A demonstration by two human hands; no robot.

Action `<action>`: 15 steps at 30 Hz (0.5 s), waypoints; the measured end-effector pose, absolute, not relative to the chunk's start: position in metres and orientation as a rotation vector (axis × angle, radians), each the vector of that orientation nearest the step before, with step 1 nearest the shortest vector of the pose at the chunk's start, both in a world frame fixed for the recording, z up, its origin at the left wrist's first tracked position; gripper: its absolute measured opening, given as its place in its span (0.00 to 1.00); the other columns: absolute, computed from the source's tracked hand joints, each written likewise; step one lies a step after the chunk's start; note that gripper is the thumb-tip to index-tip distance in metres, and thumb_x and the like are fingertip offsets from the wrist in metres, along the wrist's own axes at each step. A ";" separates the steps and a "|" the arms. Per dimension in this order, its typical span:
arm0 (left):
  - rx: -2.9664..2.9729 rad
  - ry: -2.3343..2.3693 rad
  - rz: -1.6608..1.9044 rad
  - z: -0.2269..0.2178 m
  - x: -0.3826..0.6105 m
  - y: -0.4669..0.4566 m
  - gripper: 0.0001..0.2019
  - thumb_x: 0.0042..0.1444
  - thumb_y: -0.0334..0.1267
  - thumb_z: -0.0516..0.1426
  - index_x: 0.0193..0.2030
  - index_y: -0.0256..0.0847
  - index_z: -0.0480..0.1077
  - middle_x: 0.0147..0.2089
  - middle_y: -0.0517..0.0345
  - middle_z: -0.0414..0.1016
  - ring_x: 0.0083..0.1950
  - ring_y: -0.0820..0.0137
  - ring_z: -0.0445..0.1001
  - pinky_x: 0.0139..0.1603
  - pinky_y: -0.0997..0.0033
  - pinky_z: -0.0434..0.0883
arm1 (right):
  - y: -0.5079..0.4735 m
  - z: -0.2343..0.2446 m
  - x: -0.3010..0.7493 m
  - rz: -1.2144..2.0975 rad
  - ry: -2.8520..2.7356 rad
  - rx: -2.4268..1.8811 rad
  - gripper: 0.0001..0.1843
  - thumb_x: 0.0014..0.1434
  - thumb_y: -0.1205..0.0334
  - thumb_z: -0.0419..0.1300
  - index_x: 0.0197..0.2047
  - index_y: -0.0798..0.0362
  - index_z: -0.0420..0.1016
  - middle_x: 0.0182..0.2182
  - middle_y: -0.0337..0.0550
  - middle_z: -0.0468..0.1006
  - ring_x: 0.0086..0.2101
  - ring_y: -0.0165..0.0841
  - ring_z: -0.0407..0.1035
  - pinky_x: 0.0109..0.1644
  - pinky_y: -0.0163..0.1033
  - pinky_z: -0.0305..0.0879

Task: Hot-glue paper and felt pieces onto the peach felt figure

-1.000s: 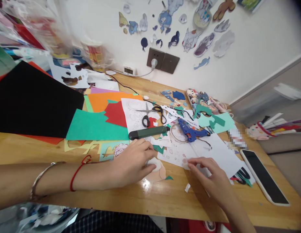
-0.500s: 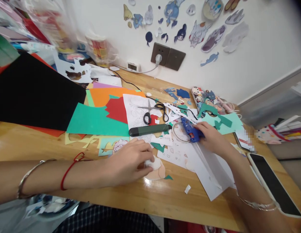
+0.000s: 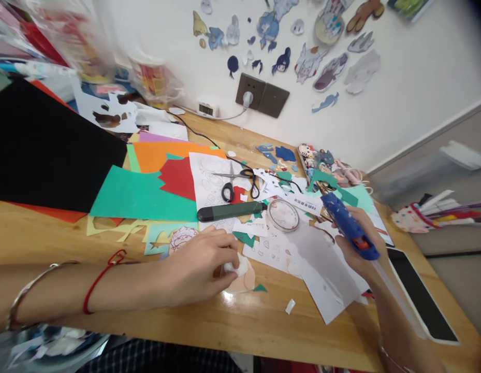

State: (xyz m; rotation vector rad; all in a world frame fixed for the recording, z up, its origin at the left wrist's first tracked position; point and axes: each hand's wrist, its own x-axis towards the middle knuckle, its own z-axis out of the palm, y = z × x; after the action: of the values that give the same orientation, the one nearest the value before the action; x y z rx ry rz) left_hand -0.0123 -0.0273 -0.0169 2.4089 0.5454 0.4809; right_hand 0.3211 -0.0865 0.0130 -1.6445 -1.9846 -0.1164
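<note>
My right hand [image 3: 359, 238] is wrapped round a blue hot glue gun [image 3: 347, 225], raised over the white paper sheets [image 3: 329, 290], with a clear glue stick trailing from its back. My left hand [image 3: 209, 259] pinches a small white paper piece [image 3: 237, 265], partly hidden by the fingers. Beneath that piece lies a peach paper cutout [image 3: 246, 282] on the wooden table. A green scrap [image 3: 260, 288] rests beside the cutout. Just beyond my left hand are a dark green pen-shaped tool [image 3: 228, 211], a roll of clear tape [image 3: 282, 228] and black-handled scissors [image 3: 238, 181].
Black paper [image 3: 49, 150], green paper [image 3: 139, 194] and red paper [image 3: 180, 176] spread across the left. A phone [image 3: 421, 295] lies at the right, near a pen holder [image 3: 413, 217]. A cable runs from the wall socket [image 3: 248, 93]. Paper scraps fill a bin [image 3: 65, 347] below the table.
My right hand has lifted the glue gun off the papers and brought it right and nearer to me, uncovering the tape roll. My left hand stays on the white piece.
</note>
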 end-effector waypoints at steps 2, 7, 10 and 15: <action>2.402 0.548 0.480 -0.017 -0.012 -0.027 0.04 0.54 0.31 0.55 0.30 0.39 0.70 0.38 0.56 0.71 0.41 0.66 0.69 0.43 0.64 0.64 | -0.099 0.018 0.312 -0.050 -1.937 -1.645 0.18 0.52 0.67 0.54 0.47 0.48 0.62 0.44 0.48 0.70 0.43 0.42 0.68 0.46 0.49 0.64; 2.437 0.547 0.473 -0.017 -0.014 -0.026 0.05 0.55 0.32 0.55 0.30 0.39 0.71 0.35 0.57 0.71 0.39 0.67 0.70 0.41 0.66 0.64 | -0.119 0.028 0.283 0.269 -2.001 -1.508 0.16 0.52 0.67 0.56 0.46 0.47 0.67 0.43 0.46 0.72 0.42 0.40 0.69 0.43 0.45 0.66; 2.440 0.541 0.485 -0.018 -0.014 -0.026 0.06 0.56 0.34 0.54 0.32 0.39 0.72 0.34 0.56 0.71 0.39 0.67 0.70 0.40 0.67 0.64 | -0.123 0.030 0.268 0.368 -2.069 -1.468 0.15 0.53 0.66 0.55 0.45 0.48 0.67 0.44 0.46 0.72 0.44 0.40 0.69 0.44 0.44 0.67; 2.426 0.513 0.504 -0.011 -0.014 -0.025 0.06 0.57 0.37 0.54 0.36 0.40 0.71 0.38 0.56 0.72 0.41 0.65 0.69 0.42 0.64 0.64 | -0.120 0.029 0.263 0.402 -1.804 -1.553 0.11 0.52 0.63 0.57 0.41 0.47 0.69 0.38 0.44 0.73 0.37 0.39 0.69 0.38 0.44 0.67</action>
State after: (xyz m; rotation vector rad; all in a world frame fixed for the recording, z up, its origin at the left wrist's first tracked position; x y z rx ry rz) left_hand -0.0138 -0.0254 -0.0113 2.4264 0.5129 0.5041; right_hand 0.2626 -0.1204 0.0289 -1.5530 -1.8039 0.4023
